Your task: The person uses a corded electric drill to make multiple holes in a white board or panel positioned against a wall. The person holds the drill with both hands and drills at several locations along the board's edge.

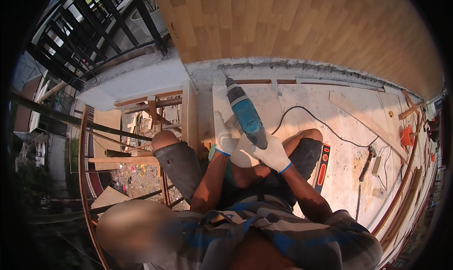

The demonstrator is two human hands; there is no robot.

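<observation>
Beyond a rough concrete strip [204, 75] stretches a wood-look surface [292, 24]; a black railing [109, 30] stands at upper left. Rubble [137, 180] shows below, left of pale boards [304, 105] lying partly in sun, partly in shade.

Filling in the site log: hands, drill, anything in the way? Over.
Right hand gripping drill; left hand open beside it. Bit pointed at grey strip, contact unclear. Cord lies across boards, away from bit.

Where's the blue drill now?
In the head view, the blue drill is just right of centre, held at its back end by the gloved right hand.
</observation>
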